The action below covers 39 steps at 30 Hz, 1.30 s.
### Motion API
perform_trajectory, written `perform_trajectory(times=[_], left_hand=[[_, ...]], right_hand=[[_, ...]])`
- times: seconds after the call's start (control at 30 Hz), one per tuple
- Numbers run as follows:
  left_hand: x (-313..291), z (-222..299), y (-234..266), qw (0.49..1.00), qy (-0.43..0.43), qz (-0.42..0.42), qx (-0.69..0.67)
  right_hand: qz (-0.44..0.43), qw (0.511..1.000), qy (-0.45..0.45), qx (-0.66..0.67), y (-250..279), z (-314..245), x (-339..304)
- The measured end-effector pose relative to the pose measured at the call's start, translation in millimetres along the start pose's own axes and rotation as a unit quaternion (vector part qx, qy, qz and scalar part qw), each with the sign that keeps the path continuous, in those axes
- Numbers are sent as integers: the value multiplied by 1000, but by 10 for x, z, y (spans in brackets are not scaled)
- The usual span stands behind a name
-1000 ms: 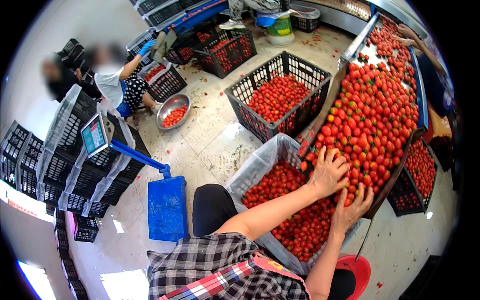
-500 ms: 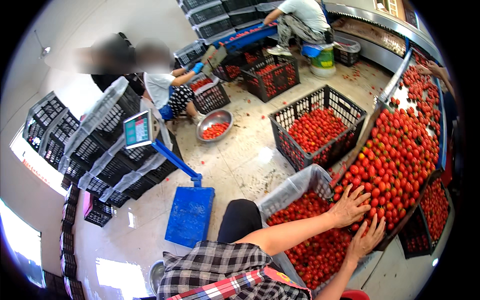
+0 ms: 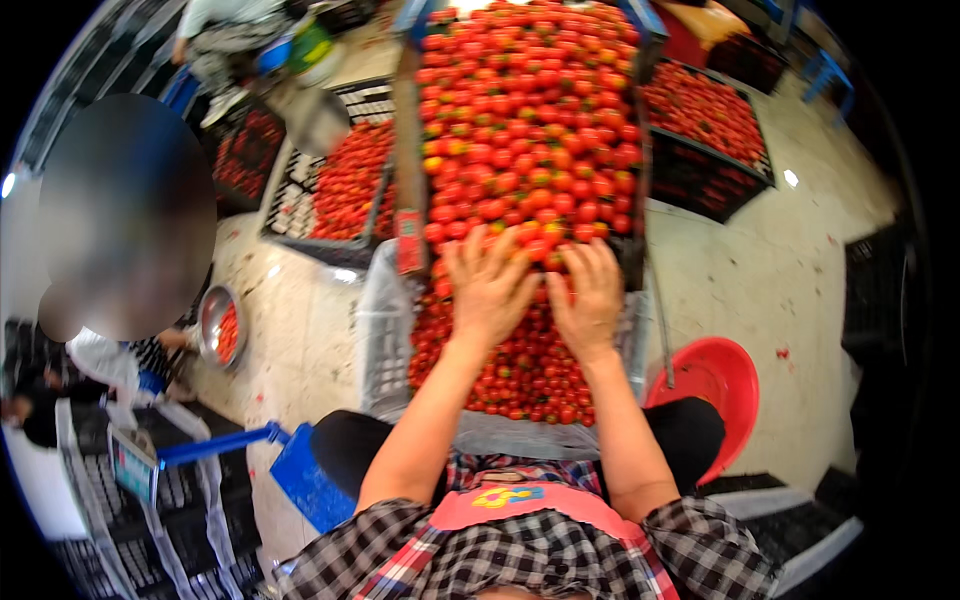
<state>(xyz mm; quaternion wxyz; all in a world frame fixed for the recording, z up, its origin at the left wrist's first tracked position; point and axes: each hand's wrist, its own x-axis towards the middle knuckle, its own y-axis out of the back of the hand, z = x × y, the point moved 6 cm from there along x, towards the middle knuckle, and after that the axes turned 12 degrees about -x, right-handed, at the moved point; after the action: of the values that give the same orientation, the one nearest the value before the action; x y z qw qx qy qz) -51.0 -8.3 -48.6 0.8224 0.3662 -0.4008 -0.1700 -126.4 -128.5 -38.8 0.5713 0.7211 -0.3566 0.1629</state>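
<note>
Red cherry tomatoes (image 3: 535,130) lie heaped on a long sorting chute straight ahead of me. At its near end my left hand (image 3: 490,290) rests on them, palm down, fingers spread. Just beside it my right hand (image 3: 588,300) touches the same heap, its fingers stretched forward and slightly bent. Neither hand grips anything. Below the chute's end and under my wrists stands a crate (image 3: 385,350) lined with pale plastic, filled with more cherry tomatoes (image 3: 520,380). My forearms hide part of its contents.
Black crates of tomatoes flank the chute, left (image 3: 275,210) and right (image 3: 720,195). A red basin (image 3: 735,390) stands by my right knee. Left are a metal bowl (image 3: 222,325), a blue scale (image 3: 310,480) and stacked crates (image 3: 190,500). Co-workers sit at the left, partly blurred.
The view has swung to the right, so the chute now lies straight ahead. Both hands are still on the tomatoes at its near end, fingers still apart.
</note>
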Motion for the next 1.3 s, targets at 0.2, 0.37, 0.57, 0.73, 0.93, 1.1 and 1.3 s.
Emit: perform_trajectory(times=[0.2, 0.37, 0.57, 0.73, 0.93, 1.1, 1.3], left_hand=[[-177, 53, 102, 981, 43, 101, -160], [-12, -90, 108, 985, 99, 85, -110], [358, 100, 9, 994, 100, 47, 16], [565, 444, -323, 999, 15, -8, -41], [357, 277, -218, 990, 9, 25, -139], [628, 255, -151, 991, 79, 56, -87], [730, 291, -113, 998, 44, 14, -45]], right_hand=[[14, 998, -46, 32, 150, 336, -82], [2, 997, -73, -20, 105, 267, -9], [2, 998, -36, 47, 78, 269, -63], [33, 995, -95, 18, 95, 309, -17], [-4, 998, -47, -28, 83, 291, -42], [-3, 999, -44, -29, 90, 265, -24], [2, 999, -46, -23, 74, 268, -30]])
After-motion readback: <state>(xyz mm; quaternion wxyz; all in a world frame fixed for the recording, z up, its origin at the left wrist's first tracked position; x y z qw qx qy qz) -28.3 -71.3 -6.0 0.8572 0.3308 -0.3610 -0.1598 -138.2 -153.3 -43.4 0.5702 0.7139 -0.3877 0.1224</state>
